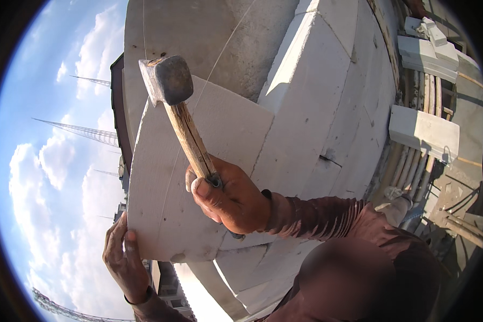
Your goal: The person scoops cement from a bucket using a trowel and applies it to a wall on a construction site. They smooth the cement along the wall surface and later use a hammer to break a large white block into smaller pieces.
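My right hand is closed around the wooden handle of a hammer. The hammer's blocky, worn metal head points up and left, over a large white building block. A crack runs along the handle, and its dark lower end shows below my fist. At the block's lower left corner, my left hand grips the edge. Its thumb lies against the block's near face, while its fingers reach round the outer side, partly hidden. The hammer head looks apart from the block, but I cannot tell the gap.
More white blocks form the wall, with grey mortar or concrete beside them. A thin string crosses the work. At right, loose blocks rest on wooden poles. Beyond the left edge are sky and lattice towers.
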`<control>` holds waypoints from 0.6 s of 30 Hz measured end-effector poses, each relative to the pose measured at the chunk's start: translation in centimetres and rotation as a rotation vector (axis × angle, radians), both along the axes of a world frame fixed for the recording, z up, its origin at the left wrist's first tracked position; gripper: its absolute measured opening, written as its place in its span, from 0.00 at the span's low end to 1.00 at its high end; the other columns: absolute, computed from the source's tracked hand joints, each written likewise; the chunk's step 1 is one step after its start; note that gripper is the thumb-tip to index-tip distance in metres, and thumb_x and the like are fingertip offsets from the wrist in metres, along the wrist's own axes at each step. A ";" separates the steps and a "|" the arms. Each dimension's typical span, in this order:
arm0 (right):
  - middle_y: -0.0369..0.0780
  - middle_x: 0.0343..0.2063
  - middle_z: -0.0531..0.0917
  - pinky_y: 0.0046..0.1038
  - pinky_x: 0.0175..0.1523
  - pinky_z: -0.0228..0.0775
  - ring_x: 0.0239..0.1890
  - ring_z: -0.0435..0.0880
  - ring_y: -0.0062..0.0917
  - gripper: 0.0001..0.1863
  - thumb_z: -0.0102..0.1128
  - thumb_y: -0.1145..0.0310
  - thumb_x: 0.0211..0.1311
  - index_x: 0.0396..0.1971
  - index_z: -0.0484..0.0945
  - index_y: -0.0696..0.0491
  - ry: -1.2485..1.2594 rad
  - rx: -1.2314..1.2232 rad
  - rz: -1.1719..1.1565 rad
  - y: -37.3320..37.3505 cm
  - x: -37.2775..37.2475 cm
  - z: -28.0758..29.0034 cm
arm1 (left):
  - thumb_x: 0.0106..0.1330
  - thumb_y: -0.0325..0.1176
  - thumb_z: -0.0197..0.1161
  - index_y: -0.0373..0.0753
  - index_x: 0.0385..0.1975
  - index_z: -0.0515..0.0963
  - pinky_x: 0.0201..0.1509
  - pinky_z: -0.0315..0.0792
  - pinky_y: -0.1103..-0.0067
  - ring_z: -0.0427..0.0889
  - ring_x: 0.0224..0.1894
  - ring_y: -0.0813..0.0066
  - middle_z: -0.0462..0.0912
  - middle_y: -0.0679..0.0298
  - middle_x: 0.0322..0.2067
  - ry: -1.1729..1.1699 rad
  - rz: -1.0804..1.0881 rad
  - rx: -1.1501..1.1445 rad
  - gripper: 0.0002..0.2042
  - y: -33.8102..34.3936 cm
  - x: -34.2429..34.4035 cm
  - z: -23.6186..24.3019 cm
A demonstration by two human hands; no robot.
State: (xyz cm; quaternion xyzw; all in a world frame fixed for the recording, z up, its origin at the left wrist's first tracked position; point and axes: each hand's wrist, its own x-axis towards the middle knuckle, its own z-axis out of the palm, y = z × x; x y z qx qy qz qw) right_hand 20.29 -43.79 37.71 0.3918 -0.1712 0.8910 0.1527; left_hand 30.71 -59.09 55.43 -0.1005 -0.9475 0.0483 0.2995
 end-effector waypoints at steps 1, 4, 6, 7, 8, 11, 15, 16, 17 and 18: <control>0.28 0.15 0.66 0.14 0.18 0.59 0.13 0.63 0.07 0.18 0.46 0.52 0.76 0.40 0.66 0.54 0.020 -0.014 -0.004 -0.3 -0.2 0.2 | 0.73 0.40 0.56 0.31 0.52 0.80 0.53 0.75 0.65 0.83 0.48 0.58 0.84 0.49 0.44 -0.002 0.003 0.003 0.18 0.0 0.1 0.0; 0.28 0.16 0.66 0.14 0.18 0.60 0.14 0.63 0.07 0.17 0.46 0.52 0.76 0.39 0.66 0.53 0.019 -0.036 -0.037 -0.5 -0.5 0.6 | 0.73 0.40 0.57 0.30 0.52 0.80 0.52 0.75 0.67 0.83 0.47 0.60 0.84 0.49 0.44 -0.005 -0.007 0.024 0.19 0.3 -0.1 0.0; 0.30 0.17 0.66 0.21 0.25 0.58 0.18 0.61 0.12 0.18 0.48 0.53 0.75 0.36 0.67 0.55 -0.034 -0.015 -0.006 -0.1 0.0 0.8 | 0.73 0.40 0.57 0.30 0.52 0.80 0.52 0.75 0.67 0.83 0.47 0.60 0.83 0.49 0.44 -0.009 -0.014 0.042 0.19 -0.2 0.1 -0.1; 0.31 0.17 0.66 0.25 0.28 0.57 0.21 0.61 0.14 0.19 0.49 0.53 0.75 0.34 0.68 0.56 -0.061 -0.004 0.007 0.0 0.1 0.9 | 0.73 0.40 0.57 0.30 0.52 0.80 0.52 0.75 0.67 0.83 0.47 0.60 0.83 0.49 0.44 -0.006 -0.008 0.050 0.19 -0.4 0.1 -0.2; 0.31 0.17 0.66 0.25 0.28 0.57 0.21 0.61 0.14 0.19 0.49 0.54 0.75 0.34 0.68 0.56 -0.056 -0.006 0.007 0.0 0.0 0.8 | 0.73 0.40 0.57 0.30 0.52 0.80 0.52 0.75 0.68 0.83 0.47 0.60 0.83 0.49 0.44 -0.002 -0.010 0.058 0.19 -0.6 0.0 -0.2; 0.32 0.16 0.66 0.26 0.28 0.58 0.21 0.62 0.14 0.18 0.50 0.55 0.75 0.35 0.68 0.57 -0.049 -0.004 -0.019 -0.4 -0.1 0.9 | 0.73 0.40 0.57 0.30 0.52 0.80 0.52 0.75 0.68 0.83 0.47 0.61 0.83 0.49 0.44 0.001 0.002 0.058 0.19 -0.4 -0.2 -0.4; 0.32 0.15 0.66 0.26 0.28 0.58 0.20 0.62 0.15 0.17 0.51 0.56 0.75 0.36 0.67 0.58 -0.078 -0.029 0.001 -0.6 0.5 1.2 | 0.73 0.41 0.57 0.31 0.53 0.80 0.52 0.75 0.68 0.83 0.47 0.61 0.83 0.49 0.45 -0.014 0.002 0.061 0.19 -0.3 0.2 -0.1; 0.32 0.15 0.66 0.26 0.28 0.58 0.19 0.62 0.15 0.17 0.51 0.57 0.75 0.37 0.67 0.58 -0.090 -0.049 0.040 -0.7 0.9 1.3 | 0.72 0.41 0.57 0.31 0.53 0.80 0.52 0.75 0.68 0.83 0.47 0.61 0.83 0.50 0.45 -0.008 0.008 0.043 0.19 -0.2 0.5 0.1; 0.33 0.15 0.67 0.26 0.28 0.58 0.19 0.62 0.15 0.17 0.50 0.56 0.75 0.37 0.67 0.58 -0.087 -0.034 -0.011 -0.8 0.8 1.2 | 0.72 0.41 0.57 0.31 0.53 0.80 0.52 0.75 0.67 0.83 0.47 0.61 0.83 0.50 0.45 -0.004 0.004 0.037 0.19 -0.4 0.3 -0.1; 0.33 0.16 0.67 0.26 0.27 0.58 0.19 0.62 0.15 0.18 0.50 0.56 0.75 0.37 0.67 0.58 -0.083 -0.019 -0.058 -1.1 0.6 1.0 | 0.72 0.41 0.57 0.31 0.53 0.80 0.52 0.75 0.67 0.83 0.47 0.60 0.83 0.50 0.45 0.001 0.003 0.031 0.19 -0.5 0.3 -0.2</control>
